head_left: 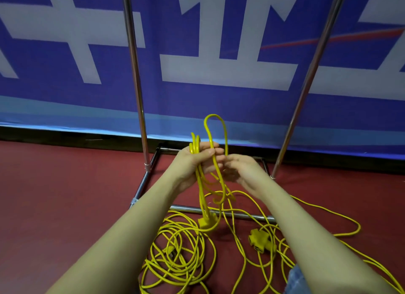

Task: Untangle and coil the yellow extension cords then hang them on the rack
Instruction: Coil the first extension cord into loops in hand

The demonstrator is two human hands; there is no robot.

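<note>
**Coil started, most cord still loose on floor**

Head view: left hand [198,160] grips a small bundle of yellow cord loops [197,144], fingers curled round them. Right hand [237,167] sits just beside it, fingers bent at a fresh loop [215,127] that stands up above both hands; can't tell for sure if it's pinching the strand or only guiding it. From the bundle, strands drop to a yellow plug block [207,222] hanging near the rack's base bar [241,215]. A second block [260,242] and a loose pile of cord [177,254] lie on the red floor [65,195], strands crossing each other. Rack uprights [133,70] rise behind, w/ nothing visibly hung.

Risks, as I judge them: the trailing strand runs into the floor tangle, so pulling more in could cinch a knot or drag the 2nd cord along. The hanging block could snag on the base bar. Loops look uneven, so the bundle may slip from the left hand as it fattens.
</note>
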